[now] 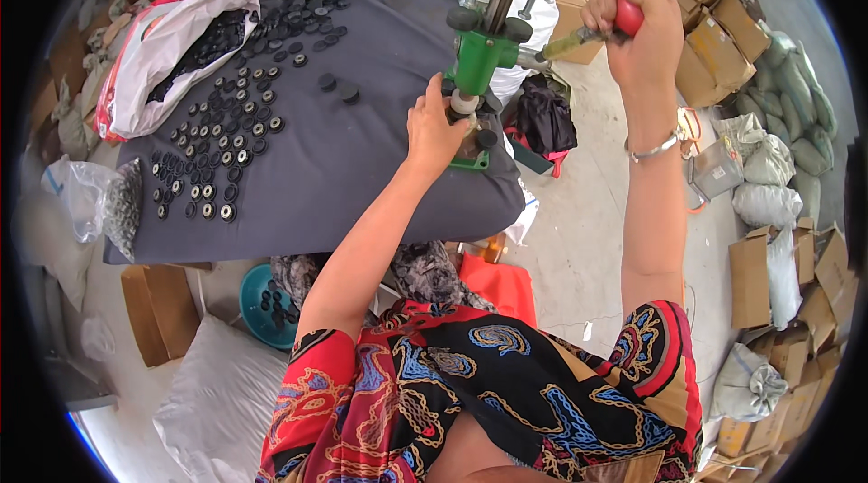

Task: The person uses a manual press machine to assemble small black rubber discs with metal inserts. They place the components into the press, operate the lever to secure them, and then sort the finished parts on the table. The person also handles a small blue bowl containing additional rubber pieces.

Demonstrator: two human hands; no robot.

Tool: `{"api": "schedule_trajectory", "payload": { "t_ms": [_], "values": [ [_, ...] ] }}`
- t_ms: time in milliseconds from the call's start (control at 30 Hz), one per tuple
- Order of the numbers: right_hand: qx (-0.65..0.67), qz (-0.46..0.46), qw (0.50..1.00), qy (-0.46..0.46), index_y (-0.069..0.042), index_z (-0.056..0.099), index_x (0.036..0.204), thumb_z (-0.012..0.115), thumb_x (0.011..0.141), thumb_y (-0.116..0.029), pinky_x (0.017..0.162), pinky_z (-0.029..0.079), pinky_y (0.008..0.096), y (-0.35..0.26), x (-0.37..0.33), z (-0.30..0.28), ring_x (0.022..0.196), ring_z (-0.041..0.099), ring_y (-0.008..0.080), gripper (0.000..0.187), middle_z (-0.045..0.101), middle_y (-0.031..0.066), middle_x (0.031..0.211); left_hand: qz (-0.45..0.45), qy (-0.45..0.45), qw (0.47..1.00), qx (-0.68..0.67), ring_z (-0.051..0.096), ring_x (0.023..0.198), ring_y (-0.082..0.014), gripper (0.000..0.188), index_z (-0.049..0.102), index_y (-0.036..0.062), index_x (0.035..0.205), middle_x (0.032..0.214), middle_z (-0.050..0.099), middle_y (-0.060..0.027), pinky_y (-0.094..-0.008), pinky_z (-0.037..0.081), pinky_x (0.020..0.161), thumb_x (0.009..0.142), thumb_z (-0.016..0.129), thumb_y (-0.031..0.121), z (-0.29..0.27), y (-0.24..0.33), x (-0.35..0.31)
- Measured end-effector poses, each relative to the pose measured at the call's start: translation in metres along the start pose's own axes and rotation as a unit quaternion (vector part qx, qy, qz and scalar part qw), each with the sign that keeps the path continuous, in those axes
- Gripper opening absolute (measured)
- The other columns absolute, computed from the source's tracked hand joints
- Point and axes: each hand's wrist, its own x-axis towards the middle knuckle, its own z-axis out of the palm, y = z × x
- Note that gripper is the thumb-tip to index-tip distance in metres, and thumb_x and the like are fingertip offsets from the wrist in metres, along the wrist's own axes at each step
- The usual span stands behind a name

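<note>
A green hand press (pixel 476 63) with a metal column stands at the table's right edge. My right hand (pixel 644 18) is raised on the right, its fingers wrapped round the red knob (pixel 628 17) of the press lever (pixel 570 43). My left hand (pixel 436 132) is at the lower part of the press, beside the pale cylindrical ram (pixel 464 104). Its fingers curl in there, and what they hold is hidden. Left of the press lie two black round pieces (pixel 345 93). Farther left, many black round caps (pixel 217 131) are spread out, several with metal rings in them.
A white and red bag (pixel 145 81) of black parts lies on the dark cloth-covered table (pixel 362 203). By its left edge is a clear bag of small parts (pixel 122 210). Below stands a teal basin (pixel 262 311). Cardboard boxes (pixel 714 54) and sacks (pixel 768 207) line the right side.
</note>
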Motion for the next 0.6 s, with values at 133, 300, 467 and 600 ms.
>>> {"api": "schedule_trajectory", "payload": {
  "t_ms": [133,300,467,600],
  "values": [
    [-0.021,-0.037,0.999,0.013,0.013,0.057,0.107,0.051,0.083,-0.01,0.052,0.039,0.0298,-0.001,-0.037,0.016,0.051,0.043,0.0124,0.034,0.048,0.0043,0.06,-0.012,-0.005,1.0,-0.016,0.057,0.105,-0.0337,0.085,0.033,-0.0044,0.139,0.105,0.068,-0.0135,-0.0454,0.041,0.092,0.069,0.079,0.008,0.004,-0.007,0.003],
    [-0.122,-0.133,0.984,0.002,0.008,0.059,0.097,0.056,0.08,-0.011,0.055,0.042,0.0309,0.033,-0.119,0.02,0.055,0.049,0.0151,0.026,0.051,0.0043,0.063,-0.005,0.001,0.999,-0.052,0.062,0.106,-0.0346,0.08,0.036,-0.0017,0.139,0.116,0.065,-0.0184,-0.0429,0.047,0.092,0.07,0.077,0.006,-0.001,-0.009,-0.001],
    [-0.261,-0.249,0.929,-0.086,0.002,0.054,0.095,0.055,0.083,-0.005,0.064,0.047,0.0421,0.077,-0.174,0.015,0.057,0.05,0.0207,0.014,0.055,0.0073,0.062,0.115,0.105,0.982,0.105,0.059,0.106,-0.037,0.058,0.053,0.003,0.128,0.118,0.063,-0.0165,-0.0441,0.046,0.093,0.071,0.068,0.003,-0.031,-0.039,0.009],
    [-0.244,-0.235,0.937,-0.082,0.003,0.06,0.094,0.056,0.076,-0.001,0.064,0.047,0.0367,0.067,-0.164,0.02,0.053,0.05,0.0215,0.019,0.052,0.0052,0.057,0.025,0.136,0.933,0.333,0.052,0.115,-0.0344,0.042,0.059,0.0055,0.122,0.126,0.058,-0.0149,-0.0503,0.043,0.094,0.079,0.062,0.007,-0.061,-0.082,0.027]
  ]
}}
